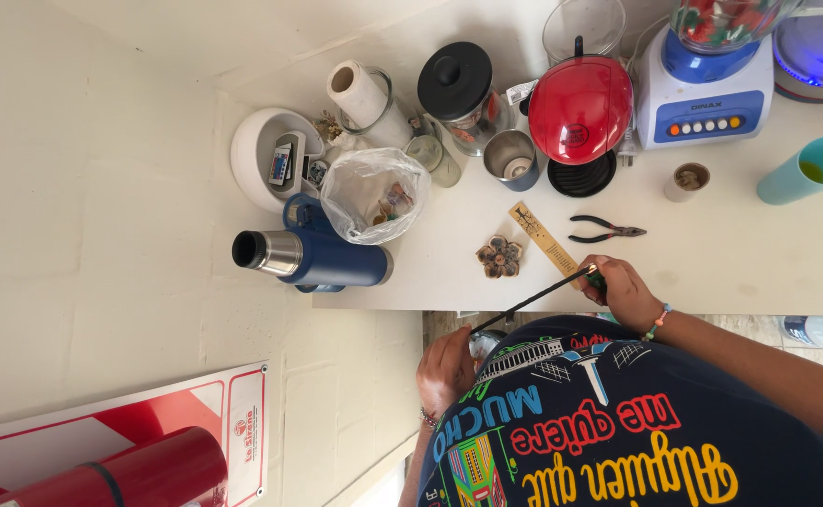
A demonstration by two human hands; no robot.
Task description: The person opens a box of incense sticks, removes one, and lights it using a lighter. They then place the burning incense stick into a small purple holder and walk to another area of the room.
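while the right hand [624, 293] pinches a thin dark rod [533, 300] over the white worktop [712, 272], the left hand [445, 369] cups something round below its edge. pliers [607, 229] lie near; steadying that long rod seems to matter most.

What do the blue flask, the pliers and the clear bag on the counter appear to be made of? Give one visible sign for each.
Blue flask: probably metal, painted glossy blue, with a bare shiny steel-looking neck.
Pliers: dull grey metal at the nose; the dark handles look rubber- or plastic-coated.
Clear bag: thin plastic film, see-through, crinkled, with bright glints.
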